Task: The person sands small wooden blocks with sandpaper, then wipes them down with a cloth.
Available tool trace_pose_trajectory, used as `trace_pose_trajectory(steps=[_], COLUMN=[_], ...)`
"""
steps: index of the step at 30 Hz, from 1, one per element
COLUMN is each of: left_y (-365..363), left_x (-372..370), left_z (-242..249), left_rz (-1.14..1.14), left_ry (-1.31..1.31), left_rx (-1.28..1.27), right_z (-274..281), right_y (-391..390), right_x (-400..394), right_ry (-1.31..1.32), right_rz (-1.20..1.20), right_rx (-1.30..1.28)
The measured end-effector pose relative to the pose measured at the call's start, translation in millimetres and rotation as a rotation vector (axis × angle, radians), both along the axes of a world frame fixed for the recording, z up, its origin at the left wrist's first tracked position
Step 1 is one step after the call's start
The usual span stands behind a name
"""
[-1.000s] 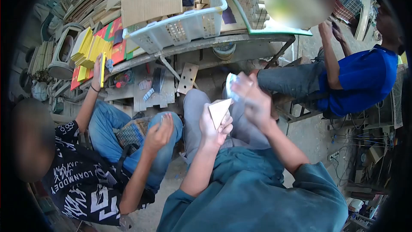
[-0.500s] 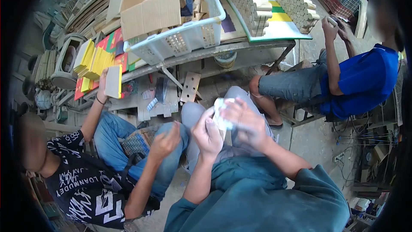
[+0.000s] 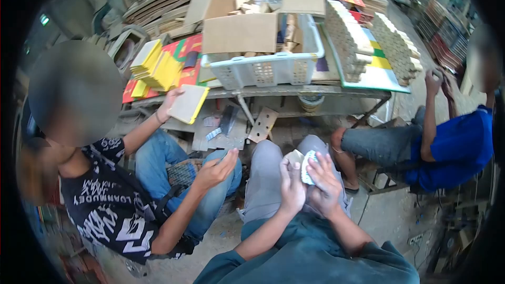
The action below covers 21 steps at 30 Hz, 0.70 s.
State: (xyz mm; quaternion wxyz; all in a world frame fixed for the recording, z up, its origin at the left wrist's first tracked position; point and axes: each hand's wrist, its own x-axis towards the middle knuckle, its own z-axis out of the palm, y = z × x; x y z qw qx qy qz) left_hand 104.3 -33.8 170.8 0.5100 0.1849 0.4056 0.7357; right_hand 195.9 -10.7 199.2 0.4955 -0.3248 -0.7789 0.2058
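Observation:
My left hand [image 3: 292, 185] is closed around a pale wooden piece [image 3: 295, 156], whose top edge shows above the fingers. Against it, my right hand [image 3: 324, 183] holds a small white and light-blue patterned sheet [image 3: 309, 167], with the fingers bent over its side. Both hands meet above my lap, between the knees of my grey trousers [image 3: 263, 179]. Most of the wooden piece is hidden by the fingers and the sheet.
A person at left holds a yellow-edged block [image 3: 189, 103]. Ahead, a table [image 3: 231, 93] bears a white crate [image 3: 263, 76], yellow blocks [image 3: 163, 68] and stacked wooden cylinders [image 3: 347, 42]. A person in blue [image 3: 457, 147] sits at right.
The view has swung left, so the scene sits further right. My right hand, blurred before, now shows clearly against the piece. The left person's free hand has opened its fingers.

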Motion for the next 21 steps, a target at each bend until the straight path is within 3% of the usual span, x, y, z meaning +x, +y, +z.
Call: trace_pose_trajectory(steps=[4,5,6,8,11,17,21], left_y=[-8,-8,-8,-6,-11,-22,-26], left_x=[-6,-10,-13,-15,-9,-7,-7], left_z=[12,16,13,7,8,6,10], left_rz=[0.1,0.117,0.124,0.147,0.106,0.219,0.219], left_ry=[-0.141,-0.167,-0.162,0.145,0.263,0.235,0.284], left_rx=[0.225,0.291,0.291,0.199,0.12,0.058,0.153], right_z=[-12,-13,-12,-2,9,-10,5], right_y=[15,15,10,4,-9,-3,-14], right_x=[17,16,17,20,10,12,10], right_ry=[-0.193,-0.093,-0.037,0.013,-0.01,-0.117,0.017], right_rz=[-0.1,-0.132,-0.141,-0.146,0.075,-0.066,-0.115], right_rx=[-0.097,-0.179,-0.157,-0.136,-0.043,-0.104,-0.059])
